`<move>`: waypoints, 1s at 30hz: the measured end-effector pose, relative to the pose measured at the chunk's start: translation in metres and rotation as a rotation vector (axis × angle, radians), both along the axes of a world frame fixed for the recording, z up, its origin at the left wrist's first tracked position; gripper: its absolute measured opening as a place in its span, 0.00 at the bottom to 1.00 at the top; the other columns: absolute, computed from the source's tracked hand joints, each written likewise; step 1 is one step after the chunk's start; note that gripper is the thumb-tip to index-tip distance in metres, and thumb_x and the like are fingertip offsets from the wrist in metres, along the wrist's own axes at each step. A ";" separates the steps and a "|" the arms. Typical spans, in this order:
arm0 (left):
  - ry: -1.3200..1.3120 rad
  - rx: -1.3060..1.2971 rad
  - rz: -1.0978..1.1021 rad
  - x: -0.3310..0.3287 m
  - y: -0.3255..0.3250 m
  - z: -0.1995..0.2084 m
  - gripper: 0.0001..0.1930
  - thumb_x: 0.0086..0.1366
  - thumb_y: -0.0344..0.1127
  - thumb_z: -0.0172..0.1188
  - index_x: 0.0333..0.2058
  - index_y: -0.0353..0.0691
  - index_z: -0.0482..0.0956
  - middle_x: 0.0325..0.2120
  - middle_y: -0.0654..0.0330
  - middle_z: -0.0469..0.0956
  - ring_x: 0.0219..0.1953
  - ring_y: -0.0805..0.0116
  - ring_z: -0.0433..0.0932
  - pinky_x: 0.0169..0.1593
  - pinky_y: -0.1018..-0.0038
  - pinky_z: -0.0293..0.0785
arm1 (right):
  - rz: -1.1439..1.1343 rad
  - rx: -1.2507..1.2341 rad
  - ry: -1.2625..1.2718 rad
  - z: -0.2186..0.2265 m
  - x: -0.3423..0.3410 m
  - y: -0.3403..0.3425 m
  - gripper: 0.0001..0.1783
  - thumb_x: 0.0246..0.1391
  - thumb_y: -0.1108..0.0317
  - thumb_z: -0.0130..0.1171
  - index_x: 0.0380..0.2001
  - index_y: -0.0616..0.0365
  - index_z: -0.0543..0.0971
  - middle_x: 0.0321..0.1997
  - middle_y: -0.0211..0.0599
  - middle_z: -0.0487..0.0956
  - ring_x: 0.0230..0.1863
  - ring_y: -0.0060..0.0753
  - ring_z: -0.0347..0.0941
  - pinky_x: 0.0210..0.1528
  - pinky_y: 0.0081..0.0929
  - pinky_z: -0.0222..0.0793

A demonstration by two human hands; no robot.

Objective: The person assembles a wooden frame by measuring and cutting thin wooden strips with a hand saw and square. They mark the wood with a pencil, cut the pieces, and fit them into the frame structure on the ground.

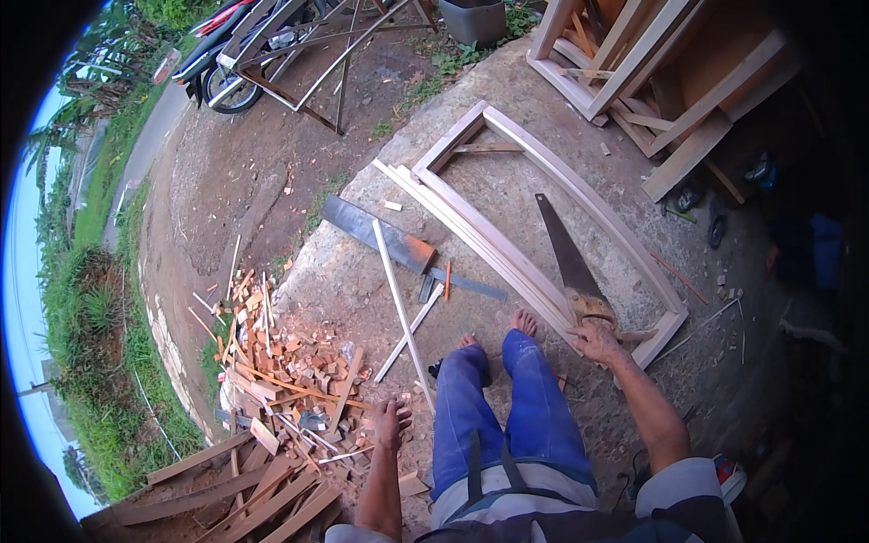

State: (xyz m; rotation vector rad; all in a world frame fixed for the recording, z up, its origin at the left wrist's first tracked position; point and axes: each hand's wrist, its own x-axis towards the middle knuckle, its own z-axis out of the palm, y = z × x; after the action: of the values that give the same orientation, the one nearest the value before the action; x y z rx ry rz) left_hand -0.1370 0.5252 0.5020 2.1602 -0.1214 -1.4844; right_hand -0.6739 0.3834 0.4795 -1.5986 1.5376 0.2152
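Standing barefoot on a rough concrete slab, a person in blue jeans [507, 407] looks down at their own two hands. At about four o'clock from the middle of the view, the right hand [596, 342] reaches down and curls its fingers around the wooden handle of a hand saw [566, 258]; the grasp looks closed on the handle. The saw's dark blade points away toward twelve o'clock and lies inside a pale wooden frame [480, 231] that rests flat on the slab, just ahead of the feet. The handle sits at the frame's near corner.

At about seven o'clock, the left hand [391, 423] hangs loose with fingers spread, holding nothing, just above a heap of wood offcuts [290, 380] at the slab's edge. A thin wooden strip [403, 312] lies on the concrete between the heap and the feet. A dark flat metal bar [376, 233] lies beside the frame at eleven o'clock.

Farther off, a parked motorbike [226, 54] stands at eleven o'clock, and more stacked wooden frames [652, 81] rest at one o'clock.
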 end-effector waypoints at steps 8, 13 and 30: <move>-0.487 0.134 -0.680 0.036 -0.082 -0.252 0.27 0.64 0.47 0.62 0.55 0.32 0.78 0.50 0.43 0.82 0.55 0.48 0.80 0.60 0.60 0.74 | 0.186 -0.124 0.126 -0.212 -0.032 -0.064 0.23 0.52 0.66 0.63 0.54 0.43 0.83 0.42 0.41 0.79 0.53 0.46 0.72 0.64 0.47 0.61; -0.750 0.142 -0.647 0.056 -0.150 -0.388 0.40 0.63 0.51 0.65 0.66 0.31 0.64 0.62 0.36 0.70 0.65 0.42 0.70 0.68 0.57 0.64 | 0.193 -0.325 0.153 -0.319 -0.055 -0.075 0.23 0.47 0.72 0.66 0.50 0.47 0.85 0.38 0.41 0.76 0.49 0.48 0.71 0.61 0.46 0.62; -0.699 -0.425 -0.648 0.032 -0.216 -0.430 0.23 0.72 0.35 0.54 0.65 0.45 0.69 0.30 0.49 0.78 0.34 0.54 0.79 0.40 0.57 0.74 | 0.212 -0.769 0.305 -0.413 -0.022 -0.117 0.19 0.51 0.75 0.57 0.48 0.56 0.83 0.30 0.38 0.78 0.39 0.46 0.78 0.44 0.42 0.73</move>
State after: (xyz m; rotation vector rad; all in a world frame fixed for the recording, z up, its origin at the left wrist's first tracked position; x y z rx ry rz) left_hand -0.1052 0.3094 0.0722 2.2560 -1.3470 -0.7789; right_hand -0.6963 0.2668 0.0670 -2.4245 1.8007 -0.0342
